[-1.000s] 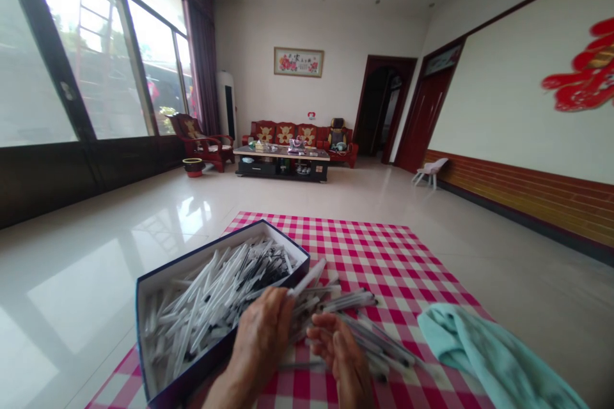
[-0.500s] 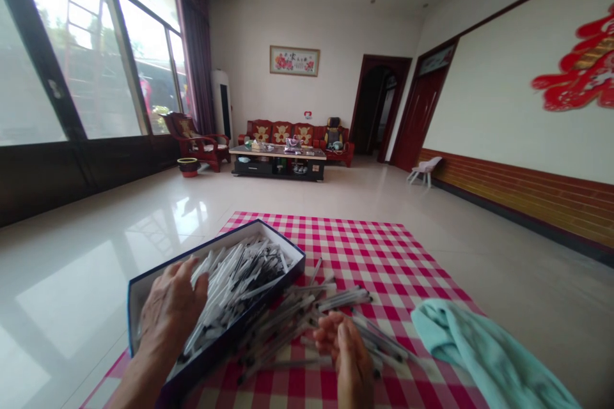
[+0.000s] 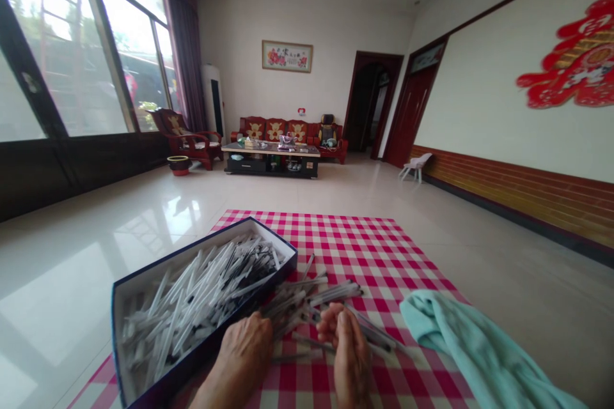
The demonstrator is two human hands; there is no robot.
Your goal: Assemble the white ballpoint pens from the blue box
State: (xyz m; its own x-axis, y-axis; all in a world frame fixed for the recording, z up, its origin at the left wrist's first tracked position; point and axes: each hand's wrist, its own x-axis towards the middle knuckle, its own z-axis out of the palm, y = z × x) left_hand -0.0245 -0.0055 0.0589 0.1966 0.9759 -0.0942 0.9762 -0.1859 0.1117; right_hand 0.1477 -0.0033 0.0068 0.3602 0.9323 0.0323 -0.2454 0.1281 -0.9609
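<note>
Pens (image 3: 336,294) lie loose beside the box (image 3: 215,340); a careless sweep could roll some away. Your left hand (image 3: 247,346) and right hand (image 3: 349,348) curl, grip unclear.

Carrier: pink-and-white checked surface (image 3: 378,249) | left: open box (image 3: 261,294) | centre: loose translucent tubes (image 3: 336,293) | right: mint-green cloth (image 3: 463,335)

The left hand (image 3: 247,340) shows its back; the right hand (image 3: 349,351) curls, thumb uppermost.
</note>
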